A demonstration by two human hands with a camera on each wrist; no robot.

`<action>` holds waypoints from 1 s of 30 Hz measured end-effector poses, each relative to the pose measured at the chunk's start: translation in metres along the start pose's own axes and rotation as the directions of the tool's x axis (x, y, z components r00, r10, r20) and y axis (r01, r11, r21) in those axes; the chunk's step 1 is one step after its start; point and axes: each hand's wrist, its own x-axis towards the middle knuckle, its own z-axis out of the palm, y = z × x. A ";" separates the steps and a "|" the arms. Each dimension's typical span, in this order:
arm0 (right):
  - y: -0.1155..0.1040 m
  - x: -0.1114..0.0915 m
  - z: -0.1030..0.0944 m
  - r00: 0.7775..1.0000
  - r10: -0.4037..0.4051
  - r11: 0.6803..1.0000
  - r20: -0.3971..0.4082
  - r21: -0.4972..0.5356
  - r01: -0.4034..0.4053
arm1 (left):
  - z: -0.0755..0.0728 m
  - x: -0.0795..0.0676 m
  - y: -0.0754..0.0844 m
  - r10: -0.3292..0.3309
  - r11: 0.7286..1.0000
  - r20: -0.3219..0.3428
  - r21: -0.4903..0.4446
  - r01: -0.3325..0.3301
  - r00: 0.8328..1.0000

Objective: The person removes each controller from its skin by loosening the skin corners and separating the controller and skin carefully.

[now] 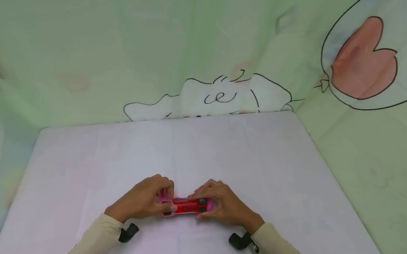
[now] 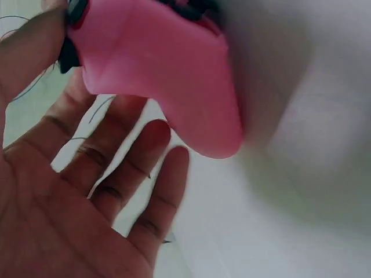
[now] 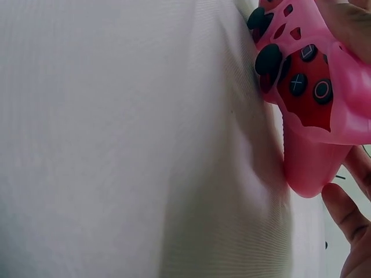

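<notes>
A red game controller (image 1: 188,207) in a pink soft cover (image 2: 156,69) is held between both hands above the white cloth. My left hand (image 1: 143,199) pinches its left end between thumb and fingers; in the left wrist view several fingers spread out below, beside the pink grip. At the other end, my right hand (image 1: 226,202) grips with the thumb on the near side and fingers on the far side. The right wrist view shows the controller's face buttons (image 3: 310,75) and black thumbsticks (image 3: 268,59) through openings in the cover. The fingers partly hide both ends.
White cloth (image 1: 121,157) covers the table. Behind it hangs a pale green printed curtain (image 1: 136,45), with another printed sheet (image 1: 398,159) at the right. Black wrist cameras (image 1: 128,233) sit at both sleeves.
</notes>
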 end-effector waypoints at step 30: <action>0.002 0.005 0.005 0.999 -0.016 1.000 -0.028 0.014 0.017 | 0.015 -0.003 -0.010 0.083 0.885 -0.041 -0.455 -0.093 0.996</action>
